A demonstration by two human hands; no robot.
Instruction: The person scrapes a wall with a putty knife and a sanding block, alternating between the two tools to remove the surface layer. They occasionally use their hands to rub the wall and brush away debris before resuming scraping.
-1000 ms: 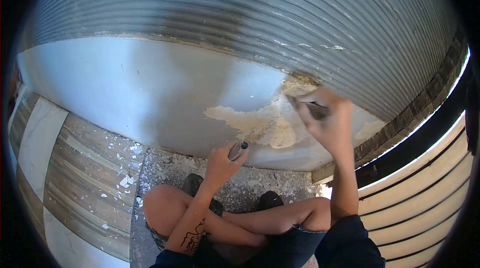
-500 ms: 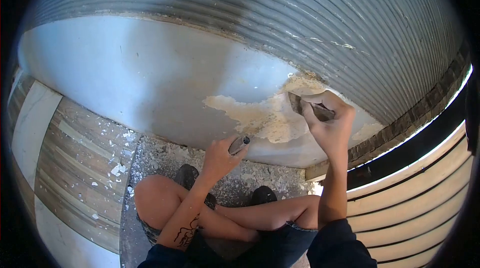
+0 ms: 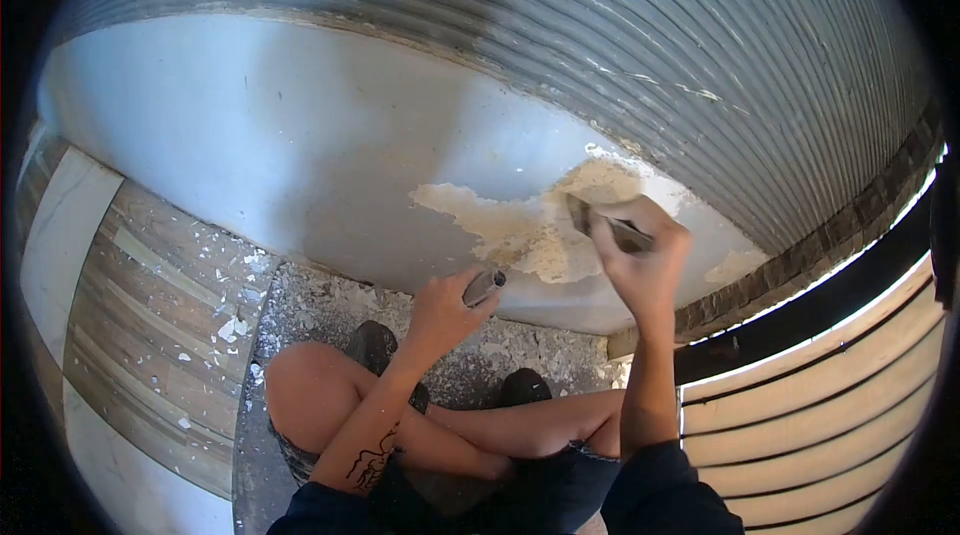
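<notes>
My right hand (image 3: 645, 250) is closed round a scraper (image 3: 579, 214), whose flat blade lies against or just over the bare tan patch (image 3: 490, 220) on the pale wall (image 3: 350, 135). Fingers hide most of its handle. Lower and to the left, my left hand (image 3: 445, 310) grips a grey cylindrical object (image 3: 484, 288) with a dark round end, held in front of the wall's lower edge. The paint around the patch has ragged edges, and a smaller bare spot (image 3: 735, 266) shows farther right.
Grey ribbed panelling (image 3: 560, 15) covers the upper wall. Paint flakes litter the concrete ledge (image 3: 310, 310) and the wood-look floor (image 3: 150, 305). My bent legs (image 3: 490, 430) are below my hands. Cream slats (image 3: 800, 415) stand at the right.
My right hand has moved left with the scraper, and its blade is now farther over the tan patch. My left hand has barely moved. The camera view has shifted slightly.
</notes>
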